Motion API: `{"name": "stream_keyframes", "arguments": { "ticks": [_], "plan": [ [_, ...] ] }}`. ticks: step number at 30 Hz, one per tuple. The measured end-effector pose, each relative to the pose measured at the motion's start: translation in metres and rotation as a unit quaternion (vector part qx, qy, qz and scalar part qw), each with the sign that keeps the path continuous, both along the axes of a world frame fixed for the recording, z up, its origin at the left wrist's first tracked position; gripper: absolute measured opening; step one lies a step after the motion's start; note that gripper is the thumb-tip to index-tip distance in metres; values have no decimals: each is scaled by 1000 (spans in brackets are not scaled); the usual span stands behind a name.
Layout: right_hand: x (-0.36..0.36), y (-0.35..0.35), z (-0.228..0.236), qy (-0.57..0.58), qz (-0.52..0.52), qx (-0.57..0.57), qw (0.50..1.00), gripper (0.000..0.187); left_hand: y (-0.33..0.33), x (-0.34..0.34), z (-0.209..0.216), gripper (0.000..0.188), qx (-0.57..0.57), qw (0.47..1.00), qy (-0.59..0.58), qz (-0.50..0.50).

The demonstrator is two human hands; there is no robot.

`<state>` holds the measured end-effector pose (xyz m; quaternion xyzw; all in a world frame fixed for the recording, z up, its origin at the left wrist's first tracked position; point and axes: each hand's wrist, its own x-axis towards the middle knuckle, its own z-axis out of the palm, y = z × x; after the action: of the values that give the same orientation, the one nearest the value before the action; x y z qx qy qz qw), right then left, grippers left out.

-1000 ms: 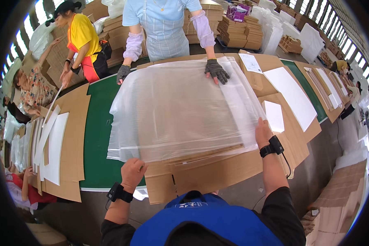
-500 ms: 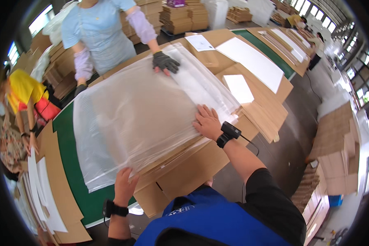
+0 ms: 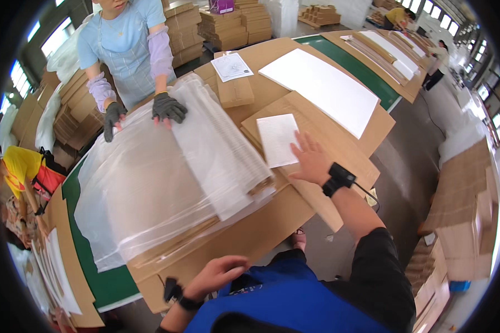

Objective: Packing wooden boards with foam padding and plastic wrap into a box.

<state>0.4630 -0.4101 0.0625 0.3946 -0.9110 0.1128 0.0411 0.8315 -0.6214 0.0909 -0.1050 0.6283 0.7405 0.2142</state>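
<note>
My right hand point(image 3: 311, 160) spreads open at the edge of the white sheet point(image 3: 276, 140) — contact unclear — while my left hand point(image 3: 219, 276), loosely open, hangs near my blue garment point(image 3: 294, 299)

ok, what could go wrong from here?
1. The right hand is at the edge of the small white sheet; a brush of the fingers might skew it.
2. The brown strip juts out over the floor, near the right forearm; a bump could dislodge it.
3. The film spreads loosely over the green surface; its edge may snag or crease.
</note>
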Motion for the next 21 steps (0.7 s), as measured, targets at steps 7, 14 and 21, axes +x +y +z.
{"name": "stream_keyframes", "arguments": {
  "ticks": [7,14,21],
  "plan": [
    [-79,-13,-47,-30,187,26,982,62,189,-171,-79,51,189,936,-292,63],
    [-174,53,-100,143,185,-83,969,24,255,-206,-120,47,103,924,-310,200],
    [-125,30,-32,19,269,-100,958,47,255,-194,-111,39,37,924,-244,291]
  ]
}}
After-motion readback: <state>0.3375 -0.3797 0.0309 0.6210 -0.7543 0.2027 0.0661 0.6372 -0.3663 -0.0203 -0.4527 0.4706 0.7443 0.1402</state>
